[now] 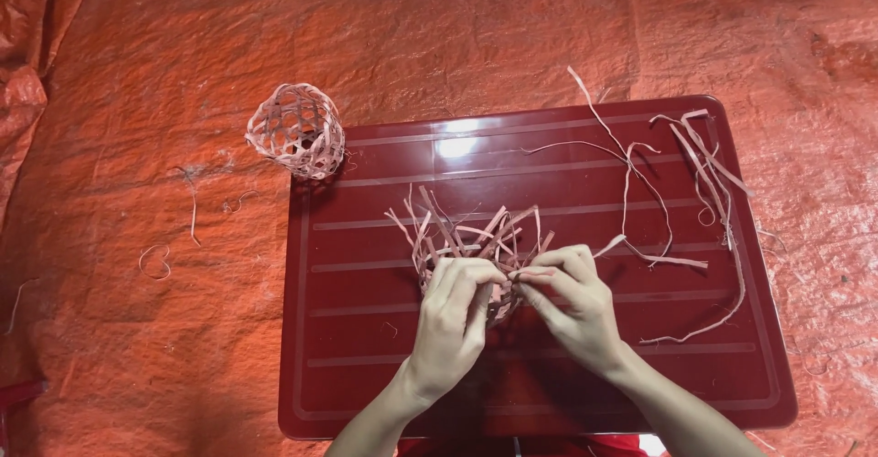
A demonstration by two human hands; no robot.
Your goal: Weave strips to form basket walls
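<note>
The half-woven basket (466, 242) sat near the middle of the dark red worktop (366, 329), held just above its glossy, ribbed surface. Its woven part lay mostly hidden behind the fingers, while the loose strip ends fanned upward and outward, pointing away from the person toward the far edge. No single long axis could be made out, as the strips splayed in many directions.

The left hand (455, 315) came up from the near edge, wrist straight, fingers curled over the near side of the weave; its grip was closed on the basket. The right hand (572, 306) came in at a slant from the lower right, its thumb and forefinger pinched shut on a thin strip at the basket's rim, just beside the left fingertips.

The strips were flat, narrow and pale pink, stiff enough to stand up by themselves. A bundle of loose strips (704, 192) lay curled and trailing across the right part of the worktop, one of them running toward the right hand. A finished small basket (296, 130), open lattice, rounded and tipped on its side, rested at the worktop's far left corner, partly on the crinkled red tarpaulin (137, 347). A few curled offcuts (155, 260) lay on the tarpaulin to the left.
</note>
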